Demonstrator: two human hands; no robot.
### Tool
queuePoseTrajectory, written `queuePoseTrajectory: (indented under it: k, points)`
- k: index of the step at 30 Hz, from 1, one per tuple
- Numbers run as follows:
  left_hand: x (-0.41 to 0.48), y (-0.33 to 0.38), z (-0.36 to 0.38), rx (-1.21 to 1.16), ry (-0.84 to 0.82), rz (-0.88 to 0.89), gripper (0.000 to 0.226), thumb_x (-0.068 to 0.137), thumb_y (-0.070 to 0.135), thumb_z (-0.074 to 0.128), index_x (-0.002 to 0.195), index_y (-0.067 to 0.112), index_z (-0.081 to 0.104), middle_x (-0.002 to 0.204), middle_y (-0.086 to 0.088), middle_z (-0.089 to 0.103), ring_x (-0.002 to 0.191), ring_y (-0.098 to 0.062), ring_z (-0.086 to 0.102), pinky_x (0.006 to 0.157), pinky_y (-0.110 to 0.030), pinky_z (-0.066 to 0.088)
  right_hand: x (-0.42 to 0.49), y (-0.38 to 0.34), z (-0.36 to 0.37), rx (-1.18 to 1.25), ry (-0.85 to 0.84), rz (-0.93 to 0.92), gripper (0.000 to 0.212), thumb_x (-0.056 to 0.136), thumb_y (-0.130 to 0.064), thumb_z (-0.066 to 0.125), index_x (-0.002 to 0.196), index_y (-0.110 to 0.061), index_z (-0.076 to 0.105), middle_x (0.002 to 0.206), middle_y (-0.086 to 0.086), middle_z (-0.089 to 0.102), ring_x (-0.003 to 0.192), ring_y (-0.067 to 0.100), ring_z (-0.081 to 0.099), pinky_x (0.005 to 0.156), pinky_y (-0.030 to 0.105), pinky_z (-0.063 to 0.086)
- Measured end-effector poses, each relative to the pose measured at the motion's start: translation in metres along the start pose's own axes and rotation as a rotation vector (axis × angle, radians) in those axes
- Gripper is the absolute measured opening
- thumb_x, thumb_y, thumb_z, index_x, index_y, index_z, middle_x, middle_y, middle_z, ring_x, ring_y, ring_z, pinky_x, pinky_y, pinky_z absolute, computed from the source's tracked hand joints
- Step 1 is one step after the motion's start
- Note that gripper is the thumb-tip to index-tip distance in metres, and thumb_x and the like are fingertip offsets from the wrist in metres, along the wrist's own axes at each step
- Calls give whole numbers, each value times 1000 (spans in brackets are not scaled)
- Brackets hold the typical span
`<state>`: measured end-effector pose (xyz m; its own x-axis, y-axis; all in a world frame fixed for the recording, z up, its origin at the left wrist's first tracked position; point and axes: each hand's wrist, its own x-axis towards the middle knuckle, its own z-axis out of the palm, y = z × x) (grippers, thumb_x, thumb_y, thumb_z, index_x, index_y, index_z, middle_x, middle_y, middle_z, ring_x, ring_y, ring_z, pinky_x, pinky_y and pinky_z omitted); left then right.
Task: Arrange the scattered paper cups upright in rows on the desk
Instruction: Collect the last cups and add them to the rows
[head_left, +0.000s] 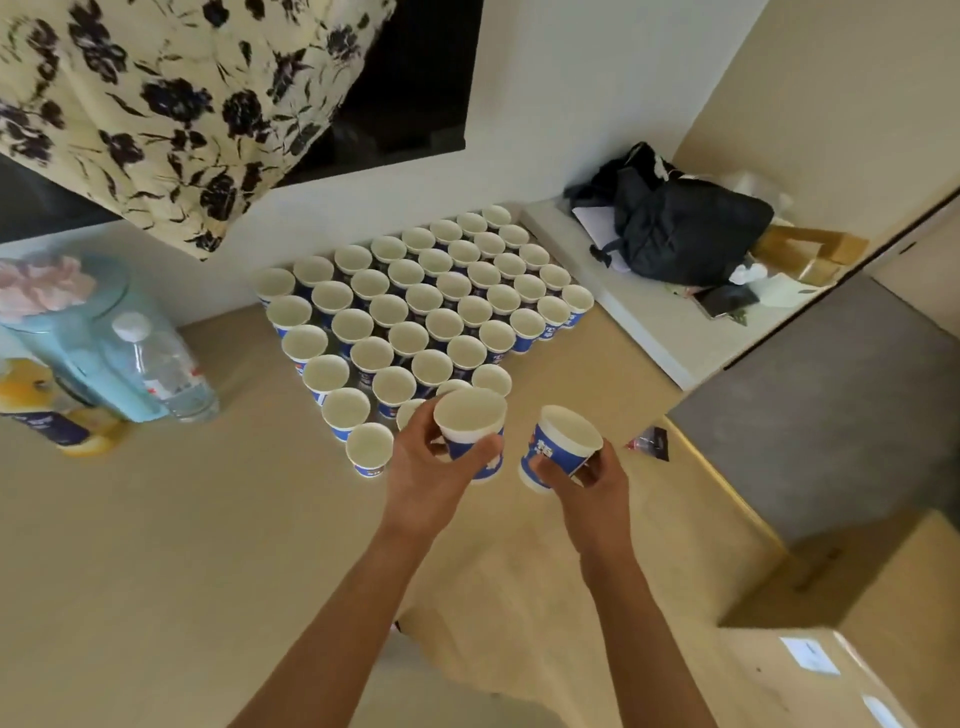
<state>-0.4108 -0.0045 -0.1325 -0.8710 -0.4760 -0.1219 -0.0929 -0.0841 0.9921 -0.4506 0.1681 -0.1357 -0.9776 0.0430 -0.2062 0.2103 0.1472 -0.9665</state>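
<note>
Above the desk (156, 519), left hand (431, 467) and right hand (592, 478) each grip one upright cup

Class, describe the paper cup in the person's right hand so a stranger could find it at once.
Start at the block of upright cups on the tan desk. Just nearer than it, two hands each hold a cup. The right hand holds the cup that tilts, showing its blue side.
</note>
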Motion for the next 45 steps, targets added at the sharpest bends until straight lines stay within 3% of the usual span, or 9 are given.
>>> queuePoseTrajectory:
  k: [9, 13, 17, 21, 27, 33, 38, 42, 45]
  points:
    - [62, 5, 49, 55, 95, -19, 57, 69, 22, 92, 119, 28, 65, 107, 15, 73, 100, -6, 67, 77, -15, 53, 126, -6, 16, -11, -160, 11, 53, 78, -1, 82, 124, -19, 61, 116, -3, 72, 102, 10, 69, 84, 27, 52]
    - [85, 4, 77, 69, 271, -10, 54, 72, 16, 90, 118, 26, 65, 103, 16, 72, 93, -1, 66, 71, -10, 49, 187, 1, 25, -41, -337, -16, 51, 76, 3, 83, 118, -16, 63, 111, 2, 74, 94, 8, 71, 83, 29, 53]
    - [105, 4, 105, 40, 447, -53, 51, 74, 15, 89, 112, 37, 63, 101, 18, 72, 93, 2, 67, 74, -10, 49, 246, -1, 31, -80, -499, -50, 60, 67, -7, 83, 123, -8, 62, 108, 2, 74, 94, 8, 72, 76, 18, 55]
    - [112, 2, 129, -4, 607, -79, 52, 66, 24, 86, 113, 31, 64, 99, 23, 73, 89, 4, 67, 77, -15, 53, 293, 9, 24, -86, -592, -56, 55, 77, 8, 80, 126, -9, 61, 111, 2, 73, 94, 4, 70, 74, 14, 53]
    - [110, -7, 153, 8, 740, -93, 65, 58, 43, 84, 118, 26, 66, 103, 14, 74, 98, -10, 71, 86, -34, 59, 319, 54, 6, -152, -648, 16, 58, 67, -9, 85, 118, -21, 60, 109, -4, 71, 96, 8, 69, 72, 15, 53]
    - [107, -4, 172, 19, 771, -89, 61, 55, 46, 80, 113, 32, 66, 101, 22, 72, 97, -8, 69, 85, -30, 57, 326, 97, -5, -285, -703, 4, 61, 77, -1, 83, 114, -38, 53, 104, -10, 69, 94, 17, 69, 83, 30, 57]
    - [105, -9, 181, 34, 807, -92, 61, 58, 42, 81, 115, 28, 66, 103, 18, 73, 97, -11, 70, 86, -35, 58, 332, 117, 1, -330, -738, -65, 61, 75, -7, 84, 117, -37, 50, 104, -13, 67, 92, 18, 69, 88, 49, 58]
    - [103, -13, 184, 46, 808, -111, 64, 59, 42, 82, 118, 26, 65, 104, 15, 74, 98, -10, 70, 86, -33, 57, 334, 122, 12, -304, -731, -110, 57, 70, -15, 81, 108, -44, 51, 105, -14, 66, 91, 11, 68, 87, 47, 59]
    - [101, -14, 185, 68, 809, -116, 63, 59, 42, 82, 119, 28, 65, 105, 15, 74, 99, -11, 70, 85, -32, 57, 336, 127, 19, -300, -729, -114, 61, 73, -3, 82, 112, -38, 51, 106, -14, 63, 92, 0, 65, 90, 46, 59]
